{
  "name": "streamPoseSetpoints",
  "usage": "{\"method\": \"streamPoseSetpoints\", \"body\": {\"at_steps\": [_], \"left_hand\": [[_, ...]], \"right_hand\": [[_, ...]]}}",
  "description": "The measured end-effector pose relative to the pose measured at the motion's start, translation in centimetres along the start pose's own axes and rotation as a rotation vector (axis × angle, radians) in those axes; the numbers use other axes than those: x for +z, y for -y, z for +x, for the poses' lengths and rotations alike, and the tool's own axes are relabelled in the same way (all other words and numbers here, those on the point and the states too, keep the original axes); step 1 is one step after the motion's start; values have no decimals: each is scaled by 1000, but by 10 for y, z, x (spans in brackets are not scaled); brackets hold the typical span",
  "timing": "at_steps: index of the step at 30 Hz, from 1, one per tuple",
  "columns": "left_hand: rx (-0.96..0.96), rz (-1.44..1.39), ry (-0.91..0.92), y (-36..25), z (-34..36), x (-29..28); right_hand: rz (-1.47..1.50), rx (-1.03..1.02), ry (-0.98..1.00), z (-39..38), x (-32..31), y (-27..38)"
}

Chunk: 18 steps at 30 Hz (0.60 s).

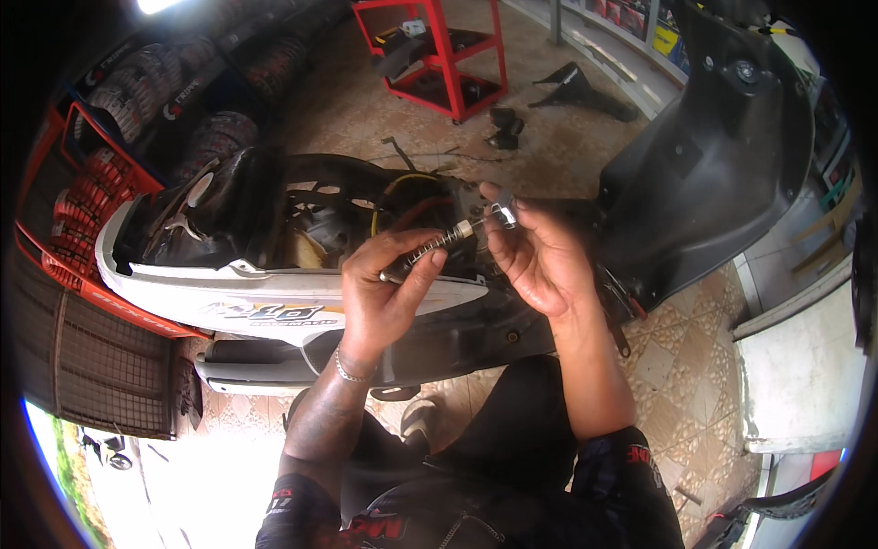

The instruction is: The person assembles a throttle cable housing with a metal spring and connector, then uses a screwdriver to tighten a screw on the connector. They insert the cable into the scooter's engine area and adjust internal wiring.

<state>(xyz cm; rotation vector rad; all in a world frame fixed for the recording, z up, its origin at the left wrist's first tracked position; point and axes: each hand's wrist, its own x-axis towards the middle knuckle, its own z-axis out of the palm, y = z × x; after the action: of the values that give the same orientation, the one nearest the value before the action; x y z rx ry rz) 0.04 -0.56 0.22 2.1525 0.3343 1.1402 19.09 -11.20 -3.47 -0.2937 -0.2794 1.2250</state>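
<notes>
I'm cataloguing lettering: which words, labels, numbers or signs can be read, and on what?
I won't copy wording, only locate it.
White side panel: large dark lettering.
Red rack: pale lettering.
Dark tyre rack: white lettering.
Dark shirt: red, white lettering.
Yellow package: too small to read.

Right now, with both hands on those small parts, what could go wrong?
The small shiny piece at the right hand's fingertips could slip and get lost in the uncovered body of the scooter beneath. The exposed coil spring in the left hand might jump or slide loose if that grip slackens.
</notes>
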Motion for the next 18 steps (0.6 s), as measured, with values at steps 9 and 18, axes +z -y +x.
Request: {"method": "streamPoseSetpoints", "body": {"at_steps": [9,18], "left_hand": [[22,21,-21,1,1,4],[31,54,-4,0,2,4]], "right_hand": [[177,83,-180,13,-30,-14],[108,-4,-161,1,-9,-11]]}}
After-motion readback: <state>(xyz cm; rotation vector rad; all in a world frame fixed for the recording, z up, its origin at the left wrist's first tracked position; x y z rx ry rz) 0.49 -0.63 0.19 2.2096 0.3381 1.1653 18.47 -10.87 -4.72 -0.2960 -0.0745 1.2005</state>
